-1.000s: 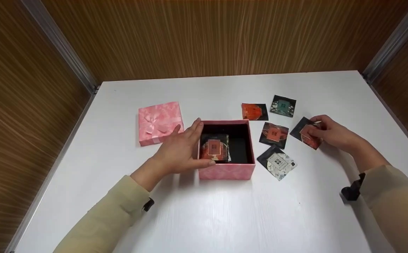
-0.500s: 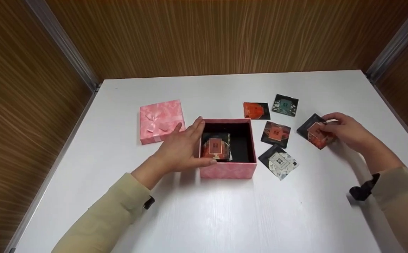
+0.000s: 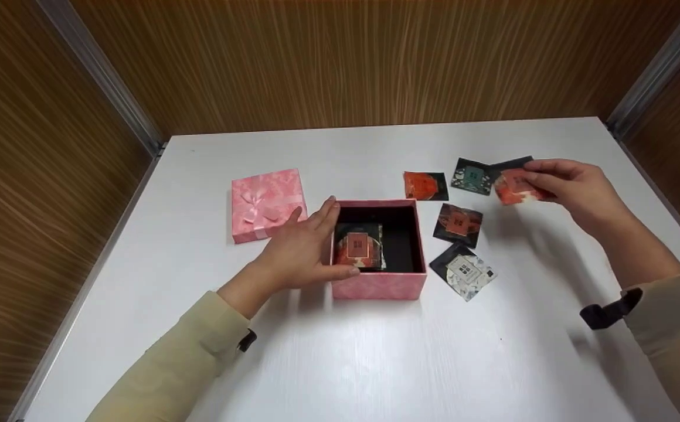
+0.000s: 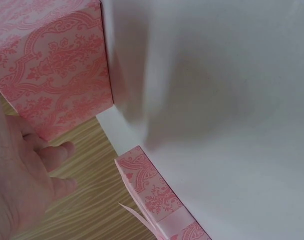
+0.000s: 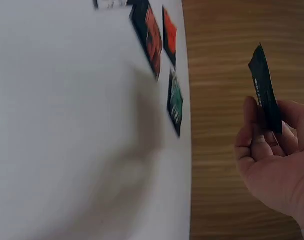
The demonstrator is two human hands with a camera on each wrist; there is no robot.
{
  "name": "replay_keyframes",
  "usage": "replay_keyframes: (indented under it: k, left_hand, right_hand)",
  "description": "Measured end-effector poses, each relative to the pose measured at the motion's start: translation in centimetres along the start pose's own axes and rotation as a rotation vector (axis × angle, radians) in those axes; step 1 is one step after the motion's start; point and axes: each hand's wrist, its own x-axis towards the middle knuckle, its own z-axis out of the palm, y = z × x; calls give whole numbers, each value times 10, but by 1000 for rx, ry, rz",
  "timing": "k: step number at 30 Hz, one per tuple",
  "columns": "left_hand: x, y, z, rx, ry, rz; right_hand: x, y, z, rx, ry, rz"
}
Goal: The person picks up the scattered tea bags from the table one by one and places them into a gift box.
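Right hand (image 3: 586, 193): grip pinches red-and-black packet (image 3: 511, 185), now lifted off the tabletop (image 3: 340, 357); seemingly free to carry
Left hand (image 3: 293, 255): straight-fingered against pink box (image 3: 378, 287)
Loose packets (image 3: 458, 224): 4

Your right grip (image 3: 583, 189) pinches a red-and-black packet (image 3: 511, 186) above the white tabletop (image 3: 375, 357); your left grip (image 3: 296, 252) touches the open pink box (image 3: 378, 286) (a bow-topped pink lid (image 3: 275, 190) lies to its left).

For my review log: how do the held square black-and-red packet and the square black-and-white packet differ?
The black-and-red packet is pinched in the right hand, off the table; the black-and-white packet lies on it. The first is labelled red; the second, white. Both are partly black.
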Motion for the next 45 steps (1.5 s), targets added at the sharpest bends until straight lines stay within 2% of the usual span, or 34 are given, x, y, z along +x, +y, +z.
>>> replay_keyframes:
  k: [4,10,15,25,32,40,45]
  left_hand:
    - [0,1,1,7,6,8]
    - [0,1,0,-11,-5,3]
    - [1,3,1,-14,-12,-4]
    - [2,3,2,-10,-16,-9]
    - [1,2,3,6,6,0]
    - [1,3,3,3,-4,-12]
    - [0,3,2,-11,-5,-20]
  right_hand:
    - [-5,-15,21,18,-35,-57]
    - [-17,-33,50,-102,-98,-103]
    - [-25,-42,68,-137,-141,-129]
    - [-39,-52,104,-228,-228,-185]
    - [-43,-54,134,-184,-293,-215]
    - [-45,-54,159,-221,-328,-257]
    - [-45,-51,172,-281,-337,-284]
